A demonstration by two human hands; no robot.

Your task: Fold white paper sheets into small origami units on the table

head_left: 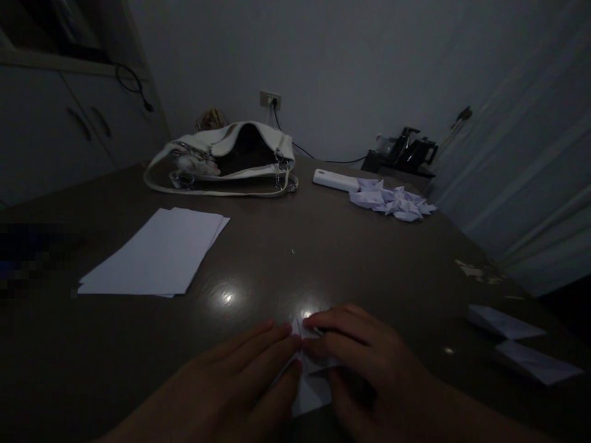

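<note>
A small piece of white folded paper (310,394) lies on the table at the bottom centre, with creased flaps meeting near a point at its far end. On its left side my left hand (235,381) holds it down, fingers stretched close together and the thumb along the near edge. My right hand (369,357) has its fingers curled over the right flap, the index fingertip at the paper's tip. Part of the paper is hidden under both hands.
Loose white sheets (157,252) lie to the left. A white handbag (226,154) stands at the back. Folded paper pieces (392,200) are heaped at the back right beside a white bar-shaped object (335,179). Two folded strips (535,362) lie at the right.
</note>
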